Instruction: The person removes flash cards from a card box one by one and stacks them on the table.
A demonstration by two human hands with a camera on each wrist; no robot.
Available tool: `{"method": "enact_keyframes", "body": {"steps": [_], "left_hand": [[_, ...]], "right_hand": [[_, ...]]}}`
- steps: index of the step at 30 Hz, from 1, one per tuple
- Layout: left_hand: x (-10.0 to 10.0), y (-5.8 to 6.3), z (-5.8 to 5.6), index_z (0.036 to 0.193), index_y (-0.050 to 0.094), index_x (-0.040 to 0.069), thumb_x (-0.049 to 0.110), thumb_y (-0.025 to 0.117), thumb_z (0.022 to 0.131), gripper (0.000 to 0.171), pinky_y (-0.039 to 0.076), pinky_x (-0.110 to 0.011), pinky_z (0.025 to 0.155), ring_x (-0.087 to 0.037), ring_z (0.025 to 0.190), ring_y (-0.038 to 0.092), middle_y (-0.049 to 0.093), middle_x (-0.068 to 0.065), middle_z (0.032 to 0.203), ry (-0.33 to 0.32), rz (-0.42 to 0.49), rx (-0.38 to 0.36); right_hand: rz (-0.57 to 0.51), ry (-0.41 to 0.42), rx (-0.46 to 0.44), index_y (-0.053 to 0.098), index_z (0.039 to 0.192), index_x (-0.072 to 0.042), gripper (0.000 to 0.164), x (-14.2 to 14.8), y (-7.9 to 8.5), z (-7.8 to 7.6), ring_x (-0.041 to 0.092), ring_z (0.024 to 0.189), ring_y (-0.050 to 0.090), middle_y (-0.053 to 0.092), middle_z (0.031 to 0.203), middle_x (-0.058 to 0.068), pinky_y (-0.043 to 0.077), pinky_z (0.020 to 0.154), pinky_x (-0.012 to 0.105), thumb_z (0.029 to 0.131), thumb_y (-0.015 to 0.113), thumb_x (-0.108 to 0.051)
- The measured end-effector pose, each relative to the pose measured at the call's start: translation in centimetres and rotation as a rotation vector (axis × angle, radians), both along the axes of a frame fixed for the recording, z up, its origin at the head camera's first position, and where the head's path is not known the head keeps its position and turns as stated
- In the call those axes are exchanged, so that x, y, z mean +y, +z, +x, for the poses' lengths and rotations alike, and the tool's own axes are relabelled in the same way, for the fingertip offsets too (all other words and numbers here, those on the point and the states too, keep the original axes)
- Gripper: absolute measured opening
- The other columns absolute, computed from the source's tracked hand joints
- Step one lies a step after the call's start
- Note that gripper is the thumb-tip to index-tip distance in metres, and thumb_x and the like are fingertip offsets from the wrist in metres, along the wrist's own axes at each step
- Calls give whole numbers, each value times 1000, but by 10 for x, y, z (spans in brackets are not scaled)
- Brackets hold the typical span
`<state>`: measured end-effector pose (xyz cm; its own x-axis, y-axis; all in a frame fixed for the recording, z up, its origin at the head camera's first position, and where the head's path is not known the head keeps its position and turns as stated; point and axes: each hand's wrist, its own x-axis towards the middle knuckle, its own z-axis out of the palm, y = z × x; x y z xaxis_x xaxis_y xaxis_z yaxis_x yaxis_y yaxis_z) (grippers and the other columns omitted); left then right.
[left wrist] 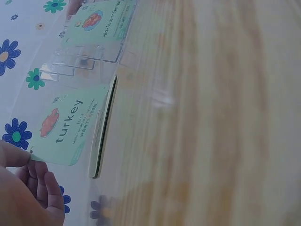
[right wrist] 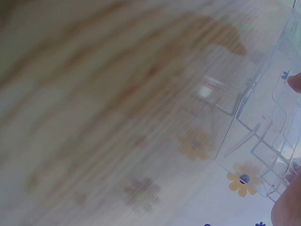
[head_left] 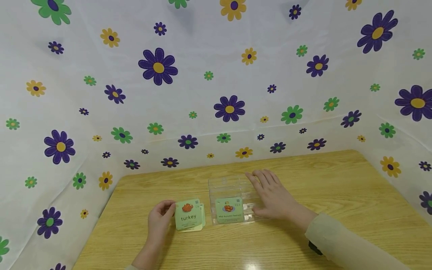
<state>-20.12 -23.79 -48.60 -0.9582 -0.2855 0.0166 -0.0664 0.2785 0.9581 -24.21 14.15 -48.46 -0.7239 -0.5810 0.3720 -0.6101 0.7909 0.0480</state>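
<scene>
My left hand (head_left: 160, 219) pinches the left edge of a light green card (head_left: 188, 215) that reads "turkey" under a picture of the bird. In the left wrist view, thumb and fingers meet at the card's corner, and a small stack of cards (left wrist: 103, 132) lies on the table just past it. My right hand (head_left: 273, 197) rests, fingers extended, over the right part of a clear plastic stepped holder (head_left: 224, 182). In the holder's left part sits a green card (head_left: 229, 210) reading "Mid-Autumn Festival". The right wrist view shows only a thumb and palm edge beside the holder.
The wood-grain table (head_left: 249, 247) extends around the cards and holder. A white cloth (head_left: 199, 93) printed with purple, yellow and green flowers encloses the back and sides. A dark band (head_left: 315, 247) shows at my right sleeve.
</scene>
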Motion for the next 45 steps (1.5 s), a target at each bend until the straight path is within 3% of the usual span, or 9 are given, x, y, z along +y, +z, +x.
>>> {"method": "enact_keyframes", "body": {"steps": [8, 28, 38, 45], "left_hand": [[-1, -3, -4, 119, 68, -12, 7, 65, 105, 24, 53, -13, 71, 3, 79, 58, 70, 4, 96, 0, -23, -18], [-4, -7, -8, 116, 72, -8, 8, 67, 104, 21, 50, -14, 69, -6, 85, 57, 73, -12, 104, -4, -137, -57], [-6, -12, -12, 116, 73, -8, 8, 69, 102, 21, 50, -14, 70, -8, 87, 59, 75, -15, 105, -12, -165, -56], [-7, -14, -14, 115, 74, -8, 8, 69, 102, 21, 50, -14, 69, -8, 86, 59, 75, -15, 104, -15, -187, -54]], "right_hand": [[-8, 4, 8, 26, 165, -7, 108, 0, 0, -1, 38, 144, 41, 42, 154, 18, 34, 126, 58, 81, 79, -49], [-18, 12, 58, 32, 163, -4, 109, -1, -1, -1, 38, 140, 43, 44, 150, 19, 37, 123, 58, 77, 81, -51], [4, -5, 2, 28, 165, -5, 110, -1, 1, 2, 38, 144, 41, 42, 154, 19, 34, 126, 58, 80, 79, -53], [-9, 2, 37, 30, 164, -6, 109, -1, -2, -1, 38, 141, 42, 43, 152, 18, 36, 124, 58, 78, 80, -51]]}}
